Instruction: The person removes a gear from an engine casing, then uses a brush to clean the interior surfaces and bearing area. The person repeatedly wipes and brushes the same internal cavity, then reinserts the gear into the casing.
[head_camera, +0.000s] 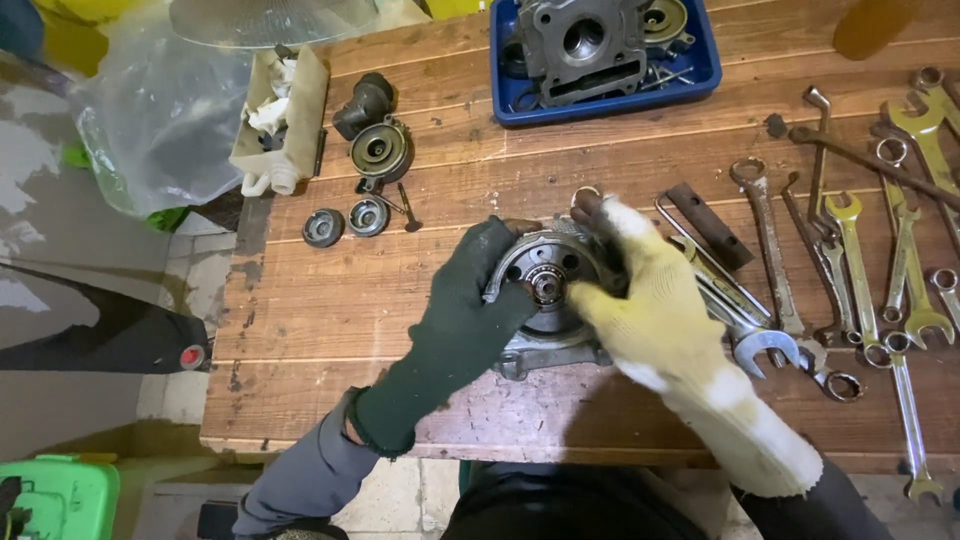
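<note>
Round grey metal engine housing (545, 275) with a ring of holes and a small bearing at its centre stands tilted on edge near the middle of the wooden plank table (330, 300), resting on a flat grey metal casting (545, 355) beneath it. Left hand (470, 310), in a dark green knit glove, is curled around the housing's left rim, fingers over the top edge and thumb against the face. Right hand (650, 300), in a yellow-and-white knit glove, wraps the right rim, fingers bent over the far edge; both hands hold the part firmly.

Just right of the right hand lies a spread of steel spanners (850, 260), open-ended and ring types, some yellowish, reaching to the table's right edge. A flat rusty metal bar (710, 225) lies among them. At the far side sits a blue plastic tray (705, 65) holding a grey cylinder head (580, 45). Far left of the housing are a round metal cap part (380, 150), two small grey discs (345, 222), a cream-coloured box of white rags (280, 120) and a clear plastic bag (160, 110) at the table's left end.
</note>
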